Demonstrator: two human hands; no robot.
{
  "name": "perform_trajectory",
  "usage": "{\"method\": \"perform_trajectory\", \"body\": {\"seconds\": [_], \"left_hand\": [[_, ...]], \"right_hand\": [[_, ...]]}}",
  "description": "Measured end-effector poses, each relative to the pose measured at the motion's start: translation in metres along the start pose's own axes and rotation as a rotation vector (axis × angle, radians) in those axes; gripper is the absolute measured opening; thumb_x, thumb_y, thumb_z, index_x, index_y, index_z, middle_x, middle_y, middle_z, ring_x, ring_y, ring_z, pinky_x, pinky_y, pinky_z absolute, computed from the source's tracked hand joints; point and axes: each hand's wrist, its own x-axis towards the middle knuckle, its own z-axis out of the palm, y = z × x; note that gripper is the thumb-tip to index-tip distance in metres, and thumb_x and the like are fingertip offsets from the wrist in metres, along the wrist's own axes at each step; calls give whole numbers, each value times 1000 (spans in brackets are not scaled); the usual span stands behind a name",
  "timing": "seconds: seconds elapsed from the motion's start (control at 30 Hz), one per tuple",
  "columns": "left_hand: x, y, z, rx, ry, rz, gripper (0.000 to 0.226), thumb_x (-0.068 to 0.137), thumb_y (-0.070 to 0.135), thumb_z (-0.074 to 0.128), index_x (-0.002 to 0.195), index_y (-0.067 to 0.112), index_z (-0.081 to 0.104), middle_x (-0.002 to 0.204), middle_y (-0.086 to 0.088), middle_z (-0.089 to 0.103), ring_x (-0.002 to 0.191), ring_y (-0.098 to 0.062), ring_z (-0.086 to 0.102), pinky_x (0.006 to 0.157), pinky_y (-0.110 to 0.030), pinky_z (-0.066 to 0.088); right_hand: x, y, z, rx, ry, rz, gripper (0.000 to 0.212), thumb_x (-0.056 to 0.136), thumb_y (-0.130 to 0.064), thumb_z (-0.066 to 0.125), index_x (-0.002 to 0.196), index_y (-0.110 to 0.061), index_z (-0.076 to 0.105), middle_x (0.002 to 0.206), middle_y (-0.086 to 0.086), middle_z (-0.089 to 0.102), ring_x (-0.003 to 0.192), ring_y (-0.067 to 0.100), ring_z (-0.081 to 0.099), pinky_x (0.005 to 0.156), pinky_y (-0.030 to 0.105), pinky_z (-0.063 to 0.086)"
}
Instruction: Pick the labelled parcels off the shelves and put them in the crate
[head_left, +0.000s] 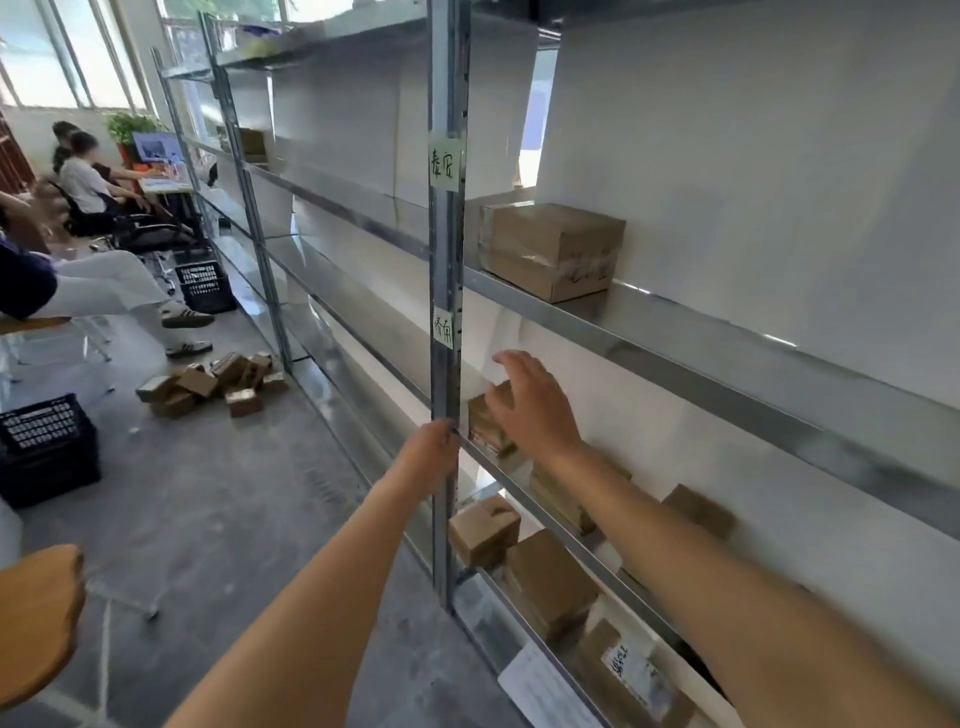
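Observation:
My right hand (530, 402) reaches into the middle shelf, fingers spread over a small brown parcel (485, 423) at the shelf's left end; it touches the parcel's top without a clear grip. My left hand (434, 449) is wrapped around the metal shelf upright (445, 260). More brown parcels lie further along that shelf (698, 509) and on the shelf below (483, 530), one with a white label (631, 673). A larger taped box (553, 249) sits on the upper shelf. A black crate (44, 447) stands on the floor at the left.
A heap of small parcels (213, 382) lies on the grey floor by the rack. A second black crate (205, 286) stands further back. Seated people are at the left, a wooden stool (36, 618) near me. Paper labels (444, 161) are stuck on the upright.

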Motion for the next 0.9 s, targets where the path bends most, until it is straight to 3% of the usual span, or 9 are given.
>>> {"method": "perform_trajectory", "body": {"seconds": [0.1, 0.17, 0.3, 0.37, 0.53, 0.63, 0.73, 0.83, 0.9], "left_hand": [[48, 19, -18, -119, 130, 75, 35, 102, 17, 38, 133, 9, 50, 130, -11, 58, 114, -24, 56, 100, -36, 45], [75, 33, -23, -211, 199, 143, 34, 101, 16, 38, 132, 11, 52, 131, -9, 58, 118, -25, 55, 104, -41, 44], [131, 59, -31, -369, 307, 254, 34, 100, 12, 39, 132, 12, 53, 132, -4, 55, 120, -20, 52, 99, -26, 39], [162, 69, -37, -478, 330, 277, 34, 100, 12, 40, 131, 12, 52, 132, -6, 53, 122, -21, 50, 101, -28, 38], [227, 81, -59, -609, 265, 301, 38, 100, 22, 43, 137, 12, 43, 136, -6, 46, 124, -20, 46, 105, -35, 38], [261, 91, -72, -769, 203, 314, 40, 100, 25, 42, 139, 14, 41, 131, -4, 50, 119, -17, 47, 102, -32, 38], [282, 104, -79, -868, 126, 293, 32, 101, 21, 37, 132, 14, 43, 117, -2, 51, 108, -15, 47, 93, -30, 37], [305, 107, -81, -930, 43, 212, 39, 100, 29, 32, 135, 12, 40, 121, -3, 49, 117, -19, 46, 98, -32, 35], [320, 107, -82, -961, 4, 150, 42, 99, 32, 30, 132, 10, 43, 122, -8, 50, 121, -23, 45, 101, -34, 35]], "right_hand": [[40, 14, -17, 87, 232, 67, 37, 96, -25, 52, 130, -12, 49, 132, 6, 53, 118, 18, 52, 92, 27, 47], [60, 25, -25, 101, 302, 99, 39, 95, -22, 53, 132, -10, 47, 132, 9, 51, 115, 20, 53, 85, 24, 45], [98, 49, -34, 34, 405, 142, 44, 93, -21, 60, 132, -9, 45, 131, 10, 50, 115, 21, 52, 87, 27, 47], [115, 58, -34, 66, 460, 215, 55, 90, -25, 63, 137, -10, 39, 135, 10, 45, 119, 20, 49, 88, 21, 41], [148, 68, -27, 298, 449, 482, 92, 79, -39, 77, 148, -14, 21, 134, -2, 32, 122, 12, 39, 99, 20, 32], [163, 77, -25, 405, 420, 569, 110, 68, -50, 82, 150, -22, 15, 141, -2, 36, 127, 14, 43, 109, 31, 38], [168, 82, -28, 408, 380, 656, 103, 73, -46, 81, 150, -21, 17, 145, 0, 40, 128, 18, 46, 105, 29, 37], [166, 89, -33, 480, 373, 693, 93, 77, -42, 78, 149, -22, 23, 131, -8, 44, 113, 12, 50, 94, 24, 37], [166, 93, -34, 490, 381, 697, 89, 77, -42, 78, 147, -24, 26, 127, -9, 42, 115, 13, 49, 97, 26, 39]]}}
